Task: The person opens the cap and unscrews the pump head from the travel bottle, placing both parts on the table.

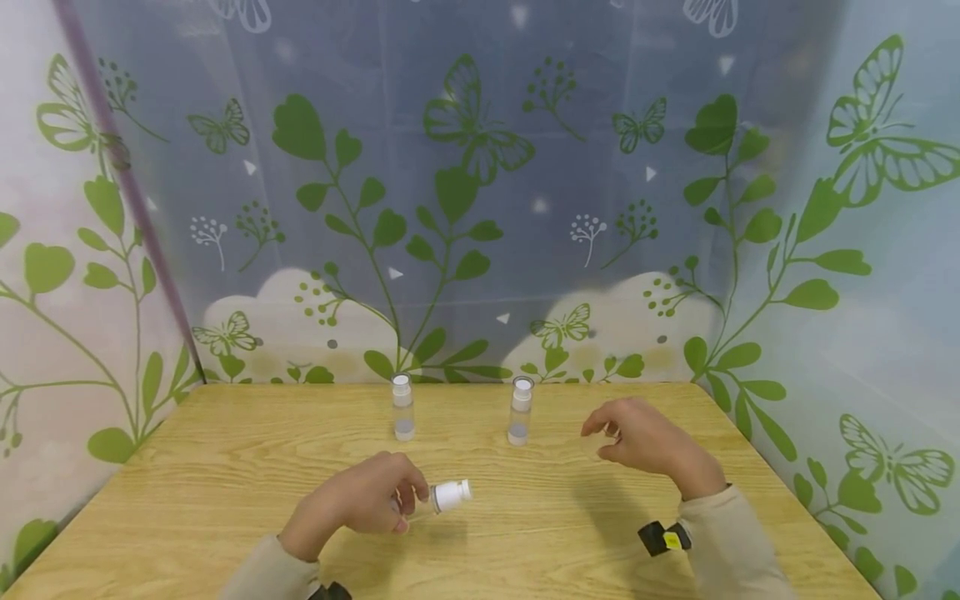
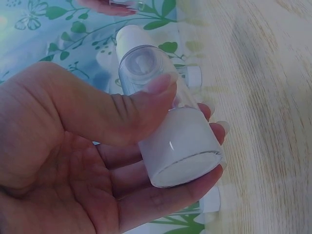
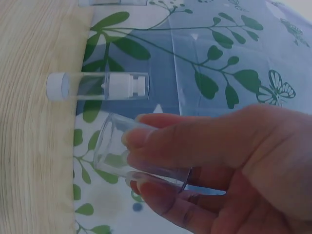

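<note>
My left hand (image 1: pixel 375 496) grips a clear pump bottle (image 2: pixel 178 141) with a white base and a white pump head (image 1: pixel 452 495). The bottle lies tilted in the fingers, its pump pointing right, and the thumb presses across its middle. In my right hand (image 1: pixel 637 437) a clear cap (image 3: pixel 112 146) is pinched between thumb and fingers, above the right part of the table. Two more pump bottles stand upright at the back, one left (image 1: pixel 403 408) and one right (image 1: pixel 520 412), both with clear caps over their pumps.
The wooden table (image 1: pixel 525 533) reaches back to a curtain (image 1: pixel 480 208) printed with leaves and butterflies. More printed fabric hangs at the left and right sides. A black wrist strap (image 1: pixel 654 538) sits on the right sleeve.
</note>
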Demonstrator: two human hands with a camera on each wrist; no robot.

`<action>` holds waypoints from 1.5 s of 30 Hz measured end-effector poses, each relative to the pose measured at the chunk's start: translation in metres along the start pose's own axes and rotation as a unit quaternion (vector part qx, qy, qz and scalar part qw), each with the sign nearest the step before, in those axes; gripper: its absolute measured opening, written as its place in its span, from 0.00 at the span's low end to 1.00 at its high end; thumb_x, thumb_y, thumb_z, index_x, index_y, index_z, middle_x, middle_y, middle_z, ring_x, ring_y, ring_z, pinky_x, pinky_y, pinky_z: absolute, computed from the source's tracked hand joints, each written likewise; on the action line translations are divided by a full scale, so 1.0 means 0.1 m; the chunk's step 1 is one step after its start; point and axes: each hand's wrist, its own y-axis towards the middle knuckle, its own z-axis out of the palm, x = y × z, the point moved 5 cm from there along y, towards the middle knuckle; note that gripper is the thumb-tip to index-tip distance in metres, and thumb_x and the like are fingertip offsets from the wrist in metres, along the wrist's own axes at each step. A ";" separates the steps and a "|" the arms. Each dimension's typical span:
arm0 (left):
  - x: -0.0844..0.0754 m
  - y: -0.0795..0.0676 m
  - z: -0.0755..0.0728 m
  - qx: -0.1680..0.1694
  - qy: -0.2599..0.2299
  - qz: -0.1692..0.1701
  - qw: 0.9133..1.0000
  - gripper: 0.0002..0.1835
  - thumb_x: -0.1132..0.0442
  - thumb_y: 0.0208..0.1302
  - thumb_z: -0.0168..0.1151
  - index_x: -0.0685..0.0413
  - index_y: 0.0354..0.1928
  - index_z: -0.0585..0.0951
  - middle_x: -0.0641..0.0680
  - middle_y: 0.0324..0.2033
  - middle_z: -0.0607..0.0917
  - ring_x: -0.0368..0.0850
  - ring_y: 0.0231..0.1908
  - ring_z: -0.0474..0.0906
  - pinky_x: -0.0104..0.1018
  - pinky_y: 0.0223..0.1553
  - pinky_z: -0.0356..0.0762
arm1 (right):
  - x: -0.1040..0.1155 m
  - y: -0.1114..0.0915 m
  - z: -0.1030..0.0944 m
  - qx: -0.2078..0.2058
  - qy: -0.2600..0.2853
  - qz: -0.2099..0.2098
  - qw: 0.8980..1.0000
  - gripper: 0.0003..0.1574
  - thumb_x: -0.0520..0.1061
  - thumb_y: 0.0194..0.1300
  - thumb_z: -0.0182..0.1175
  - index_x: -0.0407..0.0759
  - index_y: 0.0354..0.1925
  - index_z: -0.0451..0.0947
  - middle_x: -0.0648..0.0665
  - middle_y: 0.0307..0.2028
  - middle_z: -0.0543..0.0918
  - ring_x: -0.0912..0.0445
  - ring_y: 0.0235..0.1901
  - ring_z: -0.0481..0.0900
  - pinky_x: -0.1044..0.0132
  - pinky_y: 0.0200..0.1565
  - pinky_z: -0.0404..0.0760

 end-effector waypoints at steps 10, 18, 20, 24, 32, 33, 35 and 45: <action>0.01 0.01 0.01 0.001 -0.003 -0.002 1.000 0.19 0.81 0.48 0.70 0.68 0.46 0.86 0.53 0.30 0.88 0.37 0.31 0.81 0.32 0.35 0.82 | -0.28 -0.06 0.00 0.018 0.011 0.048 0.999 0.18 0.30 0.64 0.65 0.34 0.52 0.84 0.35 0.50 0.87 0.41 0.46 0.85 0.53 0.45 0.87; 0.01 0.02 0.01 0.000 0.003 0.000 1.000 0.18 0.80 0.49 0.70 0.67 0.45 0.87 0.54 0.31 0.89 0.40 0.32 0.84 0.31 0.35 0.82 | -0.37 -0.10 -0.05 0.003 -0.003 0.080 0.997 0.16 0.30 0.63 0.65 0.34 0.49 0.77 0.36 0.45 0.85 0.38 0.47 0.84 0.48 0.48 0.86; 0.01 0.02 0.01 0.002 0.002 -0.001 1.000 0.18 0.80 0.49 0.70 0.67 0.46 0.87 0.54 0.31 0.89 0.40 0.32 0.84 0.31 0.35 0.82 | -0.40 -0.10 -0.06 -0.001 -0.010 0.088 0.996 0.14 0.30 0.63 0.66 0.34 0.47 0.77 0.36 0.44 0.85 0.39 0.46 0.83 0.48 0.47 0.86; 0.01 0.02 0.01 0.003 -0.001 -0.001 1.000 0.18 0.80 0.50 0.70 0.67 0.46 0.87 0.54 0.31 0.89 0.40 0.32 0.83 0.31 0.34 0.82 | -0.47 -0.11 -0.05 -0.008 -0.024 0.095 0.995 0.13 0.30 0.61 0.68 0.35 0.45 0.80 0.37 0.43 0.86 0.40 0.45 0.84 0.48 0.47 0.85; 0.02 0.01 0.02 0.001 -0.003 -0.001 1.000 0.18 0.80 0.50 0.71 0.67 0.46 0.87 0.54 0.31 0.89 0.38 0.31 0.83 0.32 0.34 0.83 | -0.62 -0.10 0.06 0.005 -0.043 0.105 0.994 0.13 0.29 0.59 0.69 0.39 0.42 0.82 0.36 0.41 0.86 0.43 0.42 0.83 0.49 0.43 0.85; 0.02 0.02 0.03 0.001 -0.003 -0.001 1.000 0.18 0.80 0.50 0.71 0.67 0.46 0.87 0.54 0.31 0.89 0.38 0.32 0.83 0.32 0.34 0.83 | -0.62 -0.09 0.07 0.006 -0.043 0.106 0.993 0.13 0.29 0.58 0.69 0.39 0.42 0.82 0.35 0.41 0.86 0.42 0.42 0.83 0.49 0.43 0.85; 0.03 0.02 0.03 0.002 -0.002 -0.002 1.000 0.17 0.80 0.50 0.72 0.66 0.45 0.87 0.54 0.31 0.89 0.39 0.32 0.83 0.32 0.34 0.83 | -0.64 -0.09 0.08 0.006 -0.042 0.107 0.993 0.14 0.29 0.58 0.69 0.39 0.42 0.83 0.35 0.41 0.86 0.42 0.42 0.83 0.49 0.43 0.85; 0.04 0.02 0.04 0.002 0.000 0.003 1.000 0.18 0.80 0.49 0.71 0.67 0.46 0.87 0.55 0.31 0.89 0.39 0.32 0.83 0.31 0.35 0.82 | -0.71 -0.06 0.15 0.003 -0.053 0.111 0.992 0.13 0.29 0.57 0.70 0.35 0.43 0.84 0.35 0.39 0.87 0.40 0.42 0.84 0.49 0.43 0.85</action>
